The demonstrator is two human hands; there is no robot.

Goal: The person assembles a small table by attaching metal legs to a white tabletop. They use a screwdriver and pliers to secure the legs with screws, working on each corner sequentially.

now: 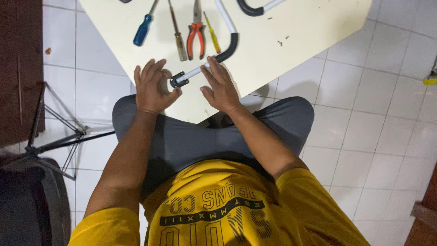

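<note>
Head view, looking down over my lap at a pale worktop [291, 41] set on white floor tiles [378, 136].

Left hand [152, 86]: at the near edge of the worktop, fingers curled, thumb and fingertips closed around the black end fitting [175, 81] of a white tube [193, 73]. It reads as a pinch on that fitting.

Right hand [221, 86]: fingers held loosely together and laid flat over the tube, just right of the fitting. It is pressing down on it, not wrapped around it, as far as I can see.

The tube lies at the near edge of the worktop, between my two hands. It runs up and right from the fitting into a black curved elbow [230, 48], then a second white length heads toward the far edge.

Far of the hands, a row of tools, left to right: blue screwdriver [142, 29], brown-handled screwdriver [180, 43], orange pliers [195, 38], small yellow screwdriver [212, 38]. All lie apart from the hands.

Top edge, right of the tools: another black curved piece [250, 9] with a white end, partly cut off by the frame.

Left of my knee, on the floor: a dark metal stand [54, 136].
</note>
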